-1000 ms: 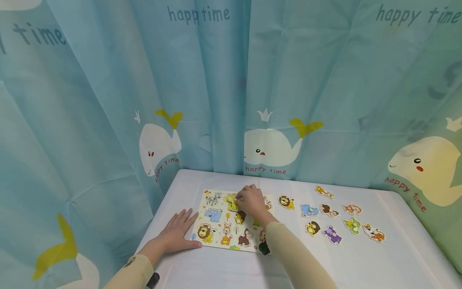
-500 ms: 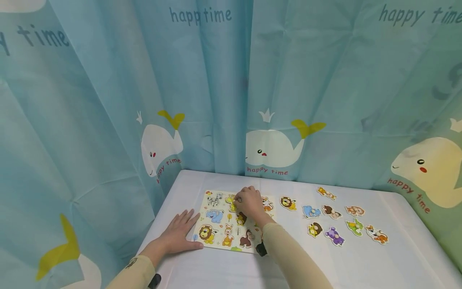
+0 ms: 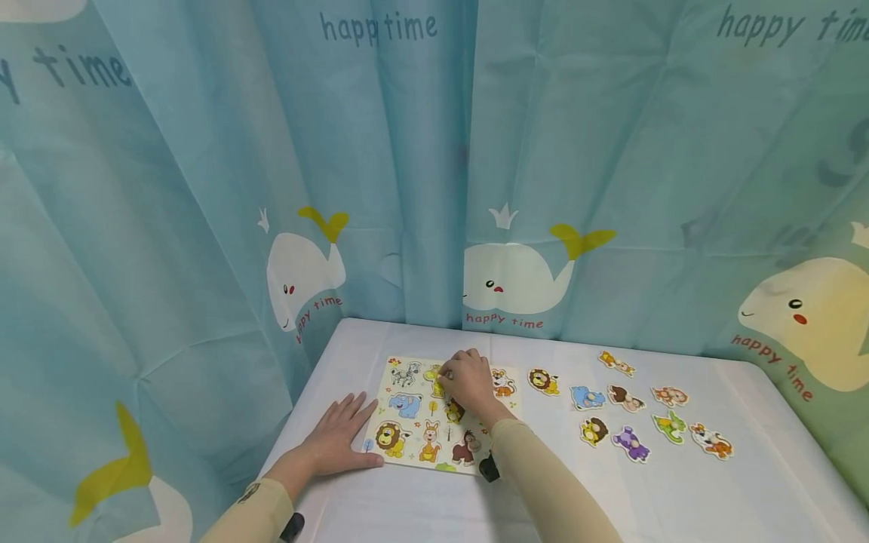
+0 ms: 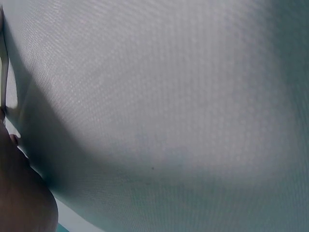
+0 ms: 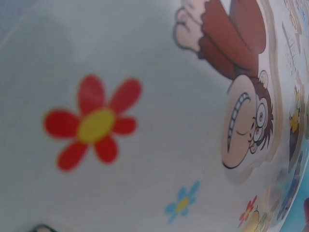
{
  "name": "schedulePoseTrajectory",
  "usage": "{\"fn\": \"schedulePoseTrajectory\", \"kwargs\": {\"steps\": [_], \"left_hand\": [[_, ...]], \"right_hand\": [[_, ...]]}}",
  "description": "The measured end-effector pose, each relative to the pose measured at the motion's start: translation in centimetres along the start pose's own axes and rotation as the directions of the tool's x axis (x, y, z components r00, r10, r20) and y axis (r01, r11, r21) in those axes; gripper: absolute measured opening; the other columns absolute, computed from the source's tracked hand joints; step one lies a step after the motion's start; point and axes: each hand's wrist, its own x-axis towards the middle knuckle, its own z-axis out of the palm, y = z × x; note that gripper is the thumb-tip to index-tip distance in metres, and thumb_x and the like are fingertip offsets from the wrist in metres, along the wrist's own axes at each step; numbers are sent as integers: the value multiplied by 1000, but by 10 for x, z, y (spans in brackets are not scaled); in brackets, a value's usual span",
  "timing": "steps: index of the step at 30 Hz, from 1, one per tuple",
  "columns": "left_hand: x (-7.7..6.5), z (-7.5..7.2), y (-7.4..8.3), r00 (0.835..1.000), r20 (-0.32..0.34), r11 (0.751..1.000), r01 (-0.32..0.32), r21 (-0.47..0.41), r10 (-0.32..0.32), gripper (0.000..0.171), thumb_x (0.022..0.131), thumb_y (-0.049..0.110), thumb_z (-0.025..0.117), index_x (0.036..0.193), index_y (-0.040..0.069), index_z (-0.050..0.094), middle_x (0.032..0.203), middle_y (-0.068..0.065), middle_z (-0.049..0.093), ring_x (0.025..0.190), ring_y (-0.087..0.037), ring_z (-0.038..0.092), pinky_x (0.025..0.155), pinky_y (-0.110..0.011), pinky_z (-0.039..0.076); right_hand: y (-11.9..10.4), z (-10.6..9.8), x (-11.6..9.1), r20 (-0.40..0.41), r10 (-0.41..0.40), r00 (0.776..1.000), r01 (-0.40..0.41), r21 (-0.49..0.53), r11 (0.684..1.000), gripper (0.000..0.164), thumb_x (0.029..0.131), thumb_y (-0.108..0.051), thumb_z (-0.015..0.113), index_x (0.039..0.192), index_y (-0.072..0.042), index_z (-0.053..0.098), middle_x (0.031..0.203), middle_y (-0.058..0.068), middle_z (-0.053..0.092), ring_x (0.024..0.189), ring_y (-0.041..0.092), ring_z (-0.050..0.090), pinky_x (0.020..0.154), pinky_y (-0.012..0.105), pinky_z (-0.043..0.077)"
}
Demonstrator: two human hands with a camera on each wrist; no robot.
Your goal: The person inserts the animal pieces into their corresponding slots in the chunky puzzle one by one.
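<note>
A puzzle board printed with zebra, elephant, lion, kangaroo and other animals lies on the white table. My right hand reaches over its upper middle, thumb and fingertips pinching a yellow giraffe puzzle piece at the giraffe picture. The palm and wrist cover part of the board. To the left, my left hand rests with straight, spread fingers along the board's left edge, thumb by the lower corner. The right wrist view shows the board's printed gorilla close up; the left wrist view catches only part of my hand.
Several loose animal pieces lie right of the board, among them a lion, an elephant, a hedgehog, a purple hippo and a green crocodile. A blue whale-print curtain hangs behind the table.
The giraffe piece, held askew over its picture a second ago, now lines up more closely with it. My right hand has shifted only slightly; the left hand stays in place.
</note>
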Motion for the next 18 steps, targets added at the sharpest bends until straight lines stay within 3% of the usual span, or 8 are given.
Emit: {"fn": "schedulePoseTrajectory", "kwargs": {"steps": [18], "left_hand": [[-1,-1,1,1000,5,1000,7,-4,-6,113,74,80,69,162,18,33,169,-10,22,156,-33,11,126,-56,7]], "right_hand": [[0,2,1,-7,-21,1000,20,-57,998,10,91,-31,78,90,-22,80,95,-5,65,101,21,54,87,42,47]]}}
